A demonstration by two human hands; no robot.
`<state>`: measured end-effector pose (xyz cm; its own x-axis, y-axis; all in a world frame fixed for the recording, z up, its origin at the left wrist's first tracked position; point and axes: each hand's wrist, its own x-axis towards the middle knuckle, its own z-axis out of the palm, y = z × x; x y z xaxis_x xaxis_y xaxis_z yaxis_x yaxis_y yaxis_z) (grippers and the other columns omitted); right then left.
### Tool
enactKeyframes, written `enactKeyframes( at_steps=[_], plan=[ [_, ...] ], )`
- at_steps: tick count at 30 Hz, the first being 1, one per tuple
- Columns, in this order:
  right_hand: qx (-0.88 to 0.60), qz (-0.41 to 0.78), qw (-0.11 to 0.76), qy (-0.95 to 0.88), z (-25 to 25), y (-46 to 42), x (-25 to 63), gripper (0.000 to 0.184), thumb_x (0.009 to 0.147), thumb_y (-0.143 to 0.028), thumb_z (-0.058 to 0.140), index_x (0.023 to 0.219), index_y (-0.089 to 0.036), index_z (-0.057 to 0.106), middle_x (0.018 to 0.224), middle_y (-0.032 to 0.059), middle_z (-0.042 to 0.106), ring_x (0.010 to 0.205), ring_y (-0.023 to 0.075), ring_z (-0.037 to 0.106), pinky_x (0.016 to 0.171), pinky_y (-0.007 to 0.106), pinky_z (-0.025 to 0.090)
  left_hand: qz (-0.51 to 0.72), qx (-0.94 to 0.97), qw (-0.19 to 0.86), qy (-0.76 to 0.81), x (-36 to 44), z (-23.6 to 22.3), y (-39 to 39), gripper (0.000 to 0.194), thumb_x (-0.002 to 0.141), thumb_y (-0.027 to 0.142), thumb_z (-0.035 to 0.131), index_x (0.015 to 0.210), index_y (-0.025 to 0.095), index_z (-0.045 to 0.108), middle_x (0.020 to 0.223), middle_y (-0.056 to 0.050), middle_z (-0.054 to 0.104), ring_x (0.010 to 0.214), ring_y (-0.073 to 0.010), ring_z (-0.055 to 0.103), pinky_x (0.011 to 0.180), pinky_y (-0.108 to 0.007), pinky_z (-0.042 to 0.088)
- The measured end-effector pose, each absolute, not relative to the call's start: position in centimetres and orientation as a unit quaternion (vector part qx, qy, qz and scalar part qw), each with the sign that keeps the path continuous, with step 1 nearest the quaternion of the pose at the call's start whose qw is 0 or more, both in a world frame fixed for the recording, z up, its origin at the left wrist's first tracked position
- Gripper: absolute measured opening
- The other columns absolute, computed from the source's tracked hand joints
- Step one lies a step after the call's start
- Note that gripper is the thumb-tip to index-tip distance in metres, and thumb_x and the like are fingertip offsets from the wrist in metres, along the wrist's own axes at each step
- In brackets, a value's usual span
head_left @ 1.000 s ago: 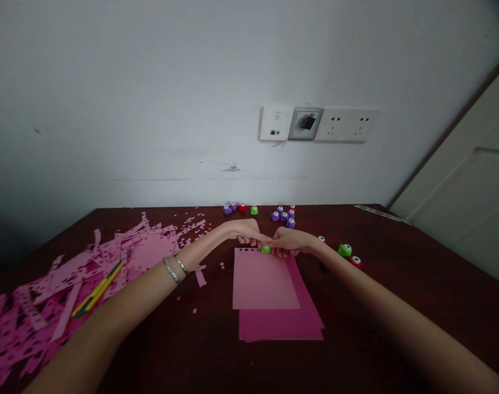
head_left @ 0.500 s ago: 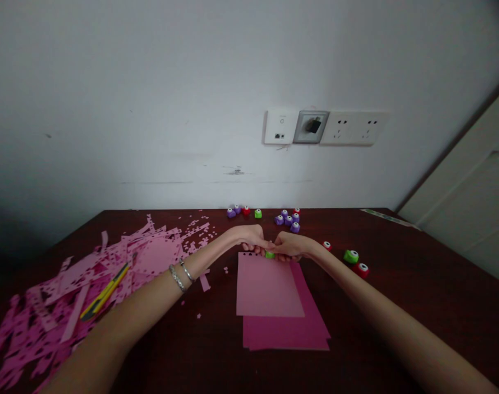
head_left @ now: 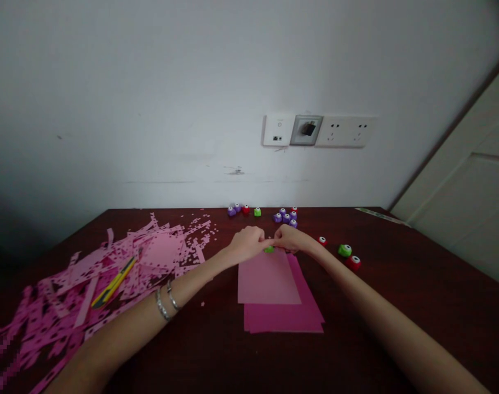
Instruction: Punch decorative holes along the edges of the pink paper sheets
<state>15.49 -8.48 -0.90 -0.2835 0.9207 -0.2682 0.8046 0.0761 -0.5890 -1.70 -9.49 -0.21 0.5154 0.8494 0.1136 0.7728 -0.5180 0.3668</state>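
Between my two hands, a small green craft punch [head_left: 269,249] sits at the far edge of a light pink paper sheet [head_left: 268,279]. My left hand [head_left: 248,242] is closed, its thumb reaching over the punch, and it covers the sheet's far left corner. Closed as well, my right hand [head_left: 289,238] presses its thumb at the same punch from the other side. The fingers beneath are largely hidden. Under the light sheet lie darker pink sheets [head_left: 284,320], showing along the near and right sides.
At left spreads a heap of punched pink paper strips [head_left: 64,290], with a yellow utility knife [head_left: 113,283] on top. Several purple punches [head_left: 286,218] stand near the wall. A green punch [head_left: 345,250] and a red punch [head_left: 353,262] lie right of my right forearm.
My left hand has shifted over the sheet's far left corner, hiding the holes that showed there. Both hands stay at the green punch. The whole view has moved slightly.
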Motion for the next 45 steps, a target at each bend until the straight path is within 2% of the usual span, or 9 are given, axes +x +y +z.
enactKeyframes(
  at_steps=[3, 8, 11, 14, 19, 24, 36, 40, 45],
  plan=[
    [-0.578, 0.299, 0.114, -0.750, -0.8, -8.7, 15.4, 0.042, 0.071, -0.047, 0.059, 0.045, -0.017, 0.046, 0.037, -0.0024, 0.043, 0.033, 0.0074, 0.039, 0.035, 0.020, 0.027, 0.124, 0.889, 0.050, 0.437, -1.6, -0.7, -13.1, 0.031, 0.085, 0.036, 0.041, 0.083, 0.014, 0.063, 0.076, -0.008, 0.063, 0.064, -0.0177, 0.057, 0.053, -0.027, 0.039],
    [-0.580, 0.231, 0.167, -0.763, 0.0, -9.6, 15.7, 0.045, 0.073, -0.054, 0.054, 0.051, -0.015, 0.055, 0.042, 0.0009, 0.051, 0.039, 0.0087, 0.044, 0.040, 0.022, 0.028, 0.051, 0.948, -0.043, 0.310, -1.3, -2.2, -17.4, 0.025, 0.082, 0.011, 0.037, 0.080, 0.010, 0.062, 0.083, -0.014, 0.060, 0.076, -0.0215, 0.059, 0.059, -0.031, 0.045],
    [-0.540, 0.245, 0.177, -0.785, 0.3, -10.0, 16.2, 0.038, 0.074, -0.050, 0.055, 0.069, -0.013, 0.064, 0.054, 0.0024, 0.059, 0.045, 0.0095, 0.048, 0.043, 0.022, 0.031, 0.048, 0.948, -0.071, 0.307, -1.2, -2.8, -18.3, 0.026, 0.080, 0.008, 0.036, 0.093, 0.009, 0.058, 0.092, -0.015, 0.059, 0.073, -0.0198, 0.059, 0.058, -0.030, 0.047],
    [-0.483, 0.258, 0.161, -0.821, 0.1, -10.1, 16.6, 0.032, 0.072, -0.040, 0.061, 0.089, -0.012, 0.065, 0.069, 0.0034, 0.063, 0.055, 0.0110, 0.052, 0.049, 0.021, 0.036, 0.040, 0.944, -0.091, 0.316, -1.2, -3.1, -18.4, 0.030, 0.080, 0.008, 0.034, 0.103, 0.008, 0.053, 0.107, -0.018, 0.055, 0.069, -0.0187, 0.060, 0.056, -0.031, 0.047],
    [-0.435, 0.176, 0.154, -0.869, -1.1, -10.0, 16.4, 0.032, 0.071, -0.026, 0.061, 0.099, -0.013, 0.065, 0.083, 0.0069, 0.063, 0.070, 0.0152, 0.054, 0.063, 0.025, 0.041, 0.043, 0.940, -0.097, 0.325, -1.1, -3.8, -18.3, 0.038, 0.080, 0.006, 0.032, 0.116, 0.006, 0.046, 0.113, -0.022, 0.053, 0.074, -0.0221, 0.062, 0.059, -0.033, 0.048],
    [-0.416, 0.165, 0.154, -0.881, -1.8, -9.8, 16.5, 0.029, 0.075, -0.023, 0.058, 0.101, -0.016, 0.066, 0.087, 0.0074, 0.062, 0.076, 0.0161, 0.054, 0.070, 0.027, 0.041, 0.035, 0.928, -0.109, 0.356, -0.9, -4.7, -18.6, 0.044, 0.081, 0.007, 0.031, 0.125, 0.009, 0.039, 0.125, -0.025, 0.046, 0.081, -0.0249, 0.062, 0.060, -0.034, 0.048],
    [-0.445, 0.160, 0.174, -0.864, -2.1, -9.0, 17.7, 0.022, 0.076, -0.027, 0.059, 0.094, -0.016, 0.067, 0.094, 0.0088, 0.062, 0.085, 0.0188, 0.055, 0.076, 0.028, 0.041, 0.026, 0.924, -0.114, 0.364, -1.0, -4.8, -18.9, 0.048, 0.079, 0.007, 0.032, 0.127, 0.009, 0.036, 0.129, -0.025, 0.042, 0.086, -0.0267, 0.060, 0.060, -0.034, 0.047],
    [-0.500, 0.130, 0.197, -0.833, -1.3, -8.9, 19.0, 0.027, 0.074, -0.037, 0.062, 0.092, -0.017, 0.066, 0.091, 0.0082, 0.063, 0.082, 0.0194, 0.056, 0.071, 0.028, 0.041, 0.019, 0.926, -0.107, 0.363, -1.0, -4.3, -19.0, 0.049, 0.079, 0.006, 0.032, 0.128, 0.008, 0.035, 0.131, -0.027, 0.039, 0.088, -0.0263, 0.060, 0.062, -0.034, 0.048],
    [-0.552, 0.089, 0.220, -0.799, 0.5, -10.4, 20.7, 0.030, 0.073, -0.045, 0.060, 0.082, -0.017, 0.067, 0.076, 0.0053, 0.063, 0.068, 0.0167, 0.055, 0.061, 0.026, 0.038, 0.001, 0.926, -0.084, 0.369, -0.9, -4.0, -19.0, 0.051, 0.078, 0.004, 0.031, 0.129, 0.007, 0.034, 0.133, -0.027, 0.037, 0.091, -0.0288, 0.059, 0.062, -0.036, 0.049]
  ],
)
